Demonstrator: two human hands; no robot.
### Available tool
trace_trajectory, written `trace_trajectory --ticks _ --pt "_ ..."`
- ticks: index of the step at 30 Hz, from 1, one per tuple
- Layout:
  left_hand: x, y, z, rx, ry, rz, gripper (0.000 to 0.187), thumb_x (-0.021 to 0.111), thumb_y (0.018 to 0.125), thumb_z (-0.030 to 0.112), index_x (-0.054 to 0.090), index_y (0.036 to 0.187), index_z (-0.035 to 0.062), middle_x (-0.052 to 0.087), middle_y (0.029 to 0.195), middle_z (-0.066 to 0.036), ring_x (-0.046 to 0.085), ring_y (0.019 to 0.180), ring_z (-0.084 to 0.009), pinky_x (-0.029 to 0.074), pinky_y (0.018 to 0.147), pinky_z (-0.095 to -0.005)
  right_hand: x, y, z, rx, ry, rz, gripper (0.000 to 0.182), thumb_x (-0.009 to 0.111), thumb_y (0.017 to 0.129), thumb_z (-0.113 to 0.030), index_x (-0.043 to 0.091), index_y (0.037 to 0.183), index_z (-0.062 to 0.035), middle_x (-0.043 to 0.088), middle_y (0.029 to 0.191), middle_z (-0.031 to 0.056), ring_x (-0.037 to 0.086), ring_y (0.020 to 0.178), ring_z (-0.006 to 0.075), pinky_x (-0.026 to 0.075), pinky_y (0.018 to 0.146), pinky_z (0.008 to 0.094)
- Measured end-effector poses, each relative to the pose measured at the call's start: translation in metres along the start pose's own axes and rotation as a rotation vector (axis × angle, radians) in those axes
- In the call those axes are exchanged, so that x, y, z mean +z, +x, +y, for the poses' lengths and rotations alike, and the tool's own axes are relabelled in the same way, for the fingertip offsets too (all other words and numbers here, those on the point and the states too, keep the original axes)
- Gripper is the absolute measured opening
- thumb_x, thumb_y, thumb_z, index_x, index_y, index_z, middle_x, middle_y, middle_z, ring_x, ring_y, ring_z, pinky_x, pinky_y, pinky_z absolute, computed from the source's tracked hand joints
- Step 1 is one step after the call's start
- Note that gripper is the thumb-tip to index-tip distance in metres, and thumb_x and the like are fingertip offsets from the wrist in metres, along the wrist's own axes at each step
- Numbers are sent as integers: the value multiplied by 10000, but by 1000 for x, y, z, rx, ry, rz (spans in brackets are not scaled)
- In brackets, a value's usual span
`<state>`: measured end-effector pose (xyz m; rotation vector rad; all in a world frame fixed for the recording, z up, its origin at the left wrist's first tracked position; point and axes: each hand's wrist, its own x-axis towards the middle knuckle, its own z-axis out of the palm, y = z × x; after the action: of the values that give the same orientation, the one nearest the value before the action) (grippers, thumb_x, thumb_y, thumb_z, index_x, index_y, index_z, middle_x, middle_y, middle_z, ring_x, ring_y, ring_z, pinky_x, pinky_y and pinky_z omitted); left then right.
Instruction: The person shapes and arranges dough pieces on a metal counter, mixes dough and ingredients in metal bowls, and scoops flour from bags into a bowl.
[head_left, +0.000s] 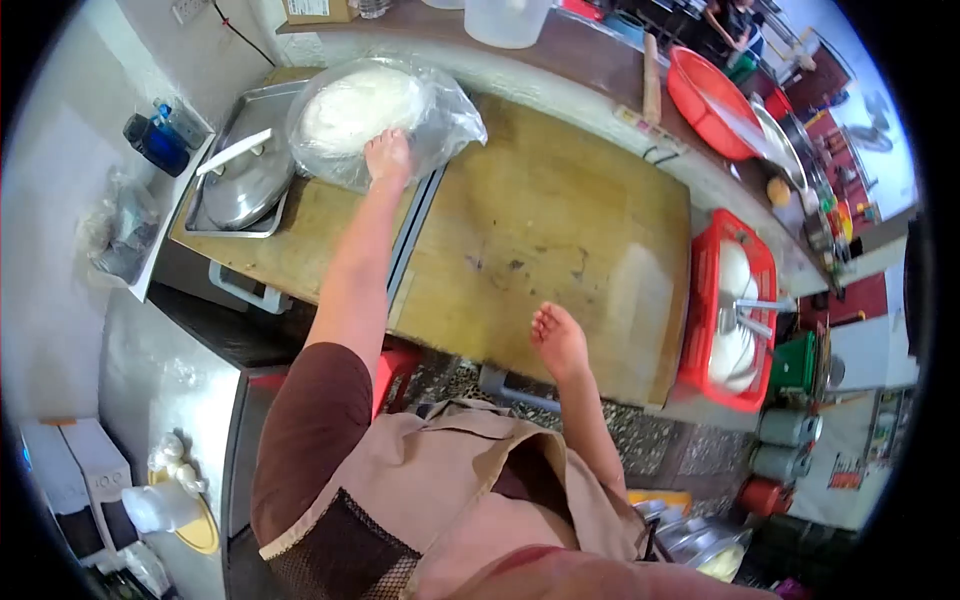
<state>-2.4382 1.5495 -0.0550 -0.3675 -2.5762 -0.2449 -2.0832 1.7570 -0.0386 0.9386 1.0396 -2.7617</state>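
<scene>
At the upper left, a mass of pale dough lies under a clear plastic sheet, which spreads past it to the right. My left hand reaches out to the near edge of the dough, its fingers bent and closed on the plastic. The container beneath is hard to make out. My right hand hovers over the near edge of the wooden board, fingers loosely bent and a little apart, holding nothing visible.
A metal tray with a steel lid stands left of the dough. To the right, a red basket holds white rounded items and metal-handled tools. A shelf behind carries a rolling pin and a red basin. Another person is far back.
</scene>
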Motion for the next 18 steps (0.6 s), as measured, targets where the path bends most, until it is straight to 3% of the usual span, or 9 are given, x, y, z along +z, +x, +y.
trace_trajectory --ticks 4,6,8,10,12,13,15,17,18 --pt "3 -11 -7 -41 -37 81 181 530 661 76 578 835 93 586 804 -85 562 794 -279 408 711 -392 -22 30 -26 12 -25 169 170 520 839 -214 544 883 -52 570 772 45 524 712 143 419 633 242" --pt "-16 -30 -5 23 -134 96 173 538 631 43 578 793 89 583 737 -81 565 747 -276 398 674 -398 -2 54 -31 -157 -366 142 202 550 830 -219 545 910 -34 575 816 57 536 747 143 427 664 239" --pt "-35 -59 11 24 -132 41 189 538 628 29 570 804 88 580 745 -85 561 745 -278 394 668 -399 29 84 -28 -417 -655 34 281 610 786 -181 543 1003 -17 585 914 106 560 853 191 440 738 275" --pt "-52 -91 33 61 -209 33 229 544 635 20 562 853 87 571 751 -88 555 747 -288 393 680 -405 103 78 -44 -1232 -1328 197 379 634 744 -117 525 1096 -27 571 1016 153 545 971 263 436 803 331" --pt "-82 -120 61 64 -420 96 281 569 667 48 551 945 86 570 783 -86 550 769 -302 393 729 -418 129 97 -47 -1404 -1596 333 418 621 734 -76 516 1138 -56 584 1010 158 559 962 292 445 803 356" --pt "-103 -124 75 47 -568 125 314 588 688 70 540 998 84 576 816 -85 548 787 -308 390 760 -426 126 110 -45 -1386 -1609 338 418 621 734 -76 516 1138 -56 584 1010 158 559 962 292 445 803 356" --pt "-138 -106 96 -37 -506 221 261 606 707 106 561 962 72 578 780 -92 555 758 -298 406 751 -410 102 129 -48 -1048 -1334 21 326 617 738 -74 565 1060 -55 613 928 131 595 870 277 468 759 352" --pt "-140 -92 93 -131 -456 323 221 624 726 143 582 927 60 581 744 -99 563 729 -288 421 741 -395 103 110 -70 -1237 -1355 -11 209 616 758 -77 605 964 -43 629 851 115 613 777 209 475 713 313" --pt "-123 -73 83 -113 -670 -51 168 624 740 168 589 849 45 567 683 -107 559 662 -266 430 671 -366 113 94 -82 -1172 -1227 26 157 605 778 -78 615 931 -40 632 834 89 599 762 168 468 695 286"
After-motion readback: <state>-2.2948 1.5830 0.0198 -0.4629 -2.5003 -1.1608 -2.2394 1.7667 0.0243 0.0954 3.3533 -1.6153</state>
